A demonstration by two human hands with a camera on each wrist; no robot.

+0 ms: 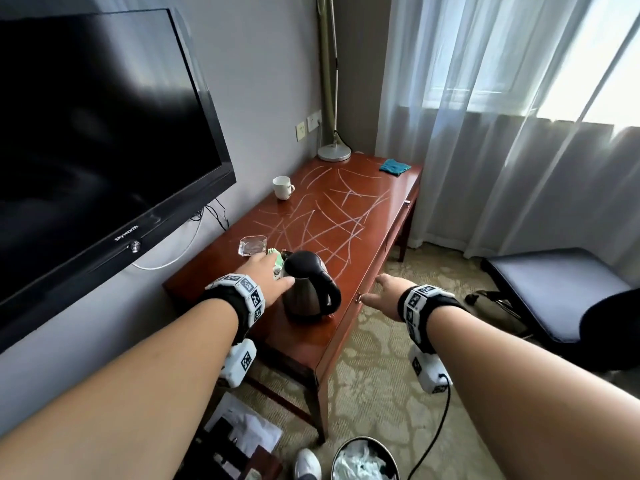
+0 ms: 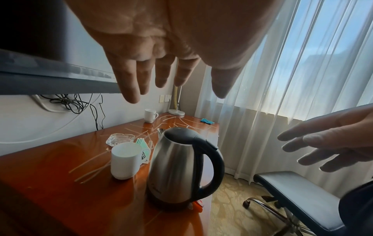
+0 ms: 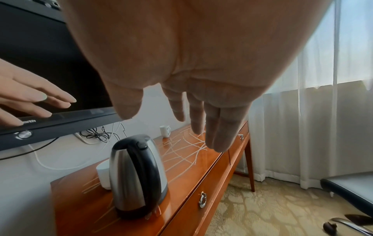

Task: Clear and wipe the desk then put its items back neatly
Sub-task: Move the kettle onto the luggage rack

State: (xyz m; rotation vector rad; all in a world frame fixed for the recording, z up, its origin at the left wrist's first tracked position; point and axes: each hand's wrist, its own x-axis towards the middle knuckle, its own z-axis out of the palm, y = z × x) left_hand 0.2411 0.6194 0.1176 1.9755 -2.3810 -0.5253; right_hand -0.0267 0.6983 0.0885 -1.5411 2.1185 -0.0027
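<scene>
Hovering with straight, spread fingers over the near end of the desk (image 1: 360,216), left hand (image 1: 266,277) holding nothing, just above a white cup (image 2: 126,159) and beside the kettle (image 1: 310,285); reaching in from the front edge, right hand (image 1: 386,294) likewise flat and gripping nothing, apart from the kettle; standing upright near the desk's near front corner, kettle with spout pointing away toward the far end and black handle facing the person; running away from the person along the wall, desk's long axis, top streaked with pale lines; sitting farther along, ashtray (image 1: 252,244), mug (image 1: 282,187), lamp base (image 1: 334,152) and teal cloth (image 1: 394,167) at the far end
</scene>
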